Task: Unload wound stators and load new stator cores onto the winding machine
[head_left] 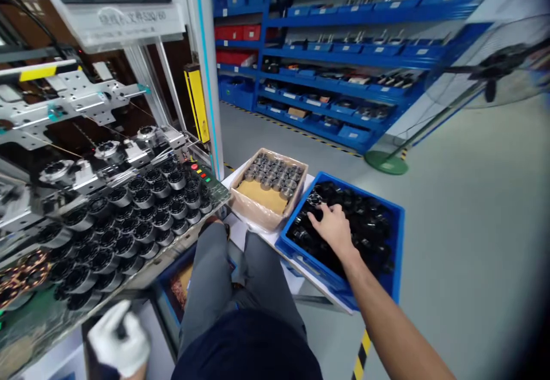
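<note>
My right hand (pixel 334 228) is bare and reaches into a blue crate (pixel 400 236) full of black plastic parts (pixel 369 219). Its thumb and fingers close around a round, slotted black plastic part (pixel 315 199) near the crate's far left corner. My left hand (pixel 120 337) wears a white glove and is low at the left, below the bench edge. Motion smears its curled fingers, so whether they hold anything does not show. Above it, rows of round motor stators with metal rims and black slotted faces (pixel 126 245) cover the green bench.
A plastic-lined carton (pixel 258 201) with metal stators stands left of the crate. Copper-wound stators (pixel 26 277) lie at the bench's left end. Behind the rows is a winding machine (pixel 107 153) with a screen above. Blue shelves (pixel 344 53) and a fan (pixel 387 162) stand farther off.
</note>
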`<state>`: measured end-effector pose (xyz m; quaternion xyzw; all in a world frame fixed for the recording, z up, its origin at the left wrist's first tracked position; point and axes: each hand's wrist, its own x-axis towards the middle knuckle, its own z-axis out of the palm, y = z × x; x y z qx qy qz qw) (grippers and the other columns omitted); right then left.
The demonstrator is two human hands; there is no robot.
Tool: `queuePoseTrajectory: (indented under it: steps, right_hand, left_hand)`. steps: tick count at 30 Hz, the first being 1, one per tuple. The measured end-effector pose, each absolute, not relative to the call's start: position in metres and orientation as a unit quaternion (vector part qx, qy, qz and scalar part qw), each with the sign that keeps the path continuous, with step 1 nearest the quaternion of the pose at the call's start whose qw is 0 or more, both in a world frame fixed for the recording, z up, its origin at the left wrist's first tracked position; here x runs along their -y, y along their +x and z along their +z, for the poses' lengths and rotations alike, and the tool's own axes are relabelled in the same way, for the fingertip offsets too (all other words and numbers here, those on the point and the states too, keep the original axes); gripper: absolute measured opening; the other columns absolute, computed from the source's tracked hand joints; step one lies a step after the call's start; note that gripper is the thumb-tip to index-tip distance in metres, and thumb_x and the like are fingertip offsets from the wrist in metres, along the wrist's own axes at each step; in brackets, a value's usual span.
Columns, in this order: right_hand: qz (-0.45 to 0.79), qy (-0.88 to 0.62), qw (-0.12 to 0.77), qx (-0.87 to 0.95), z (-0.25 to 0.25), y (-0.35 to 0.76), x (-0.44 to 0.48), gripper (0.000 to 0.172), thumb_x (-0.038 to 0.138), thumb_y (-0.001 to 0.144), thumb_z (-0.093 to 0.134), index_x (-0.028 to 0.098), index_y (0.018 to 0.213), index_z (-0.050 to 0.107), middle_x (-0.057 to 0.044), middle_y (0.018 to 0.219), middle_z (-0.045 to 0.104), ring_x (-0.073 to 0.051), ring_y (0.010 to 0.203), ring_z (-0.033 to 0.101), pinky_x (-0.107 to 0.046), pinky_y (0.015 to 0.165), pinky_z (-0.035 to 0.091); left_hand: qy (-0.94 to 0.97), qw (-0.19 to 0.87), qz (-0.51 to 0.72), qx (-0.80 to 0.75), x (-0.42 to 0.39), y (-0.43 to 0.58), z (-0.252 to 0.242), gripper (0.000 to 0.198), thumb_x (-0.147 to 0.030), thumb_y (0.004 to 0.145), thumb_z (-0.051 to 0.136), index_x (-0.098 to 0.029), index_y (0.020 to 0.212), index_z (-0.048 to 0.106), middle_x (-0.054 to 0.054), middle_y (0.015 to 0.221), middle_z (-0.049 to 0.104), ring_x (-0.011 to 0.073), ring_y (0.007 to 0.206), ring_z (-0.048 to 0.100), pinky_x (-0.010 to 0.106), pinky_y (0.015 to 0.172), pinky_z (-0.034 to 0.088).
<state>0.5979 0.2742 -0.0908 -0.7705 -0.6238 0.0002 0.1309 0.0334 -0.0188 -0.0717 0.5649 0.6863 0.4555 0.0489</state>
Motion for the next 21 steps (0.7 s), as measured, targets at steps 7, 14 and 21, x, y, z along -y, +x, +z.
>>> queuePoseTrajectory:
  steps: [7,14,21]
  right_hand:
    - [0.056,-0.733,0.141,0.663,-0.116,0.621,-0.261,0.043,0.056,0.113,0.076,0.020,0.136,0.076,-0.012,0.144,0.073,-0.028,0.130,0.072,-0.053,0.116,0.064]
    - [0.101,-0.712,0.161,0.676,-0.116,0.627,-0.256,0.036,0.042,0.105,0.085,0.021,0.133,0.077,-0.011,0.147,0.070,-0.031,0.139,0.065,-0.056,0.124,0.057]
    - [0.114,-0.732,0.178,0.648,-0.103,0.622,-0.248,0.025,0.045,0.093,0.087,0.028,0.108,0.077,-0.013,0.130,0.066,-0.035,0.116,0.063,-0.049,0.098,0.055]
  left_hand:
    - [0.775,0.025,0.416,-0.476,-0.110,0.179,0.002,0.036,-0.017,0.103,0.069,-0.042,0.128,0.078,0.001,0.124,0.084,0.0245,0.110,0.081,0.045,0.090,0.070]
    - [0.830,-0.017,0.103,-0.548,-0.331,0.289,0.090,0.038,-0.042,0.121,0.058,-0.019,0.143,0.078,0.017,0.138,0.077,0.0346,0.134,0.072,0.053,0.119,0.060]
    - [0.803,-0.035,-0.153,-0.576,-0.472,0.331,0.048,0.044,-0.045,0.111,0.081,-0.016,0.144,0.074,0.014,0.148,0.074,0.0302,0.136,0.074,0.056,0.119,0.065]
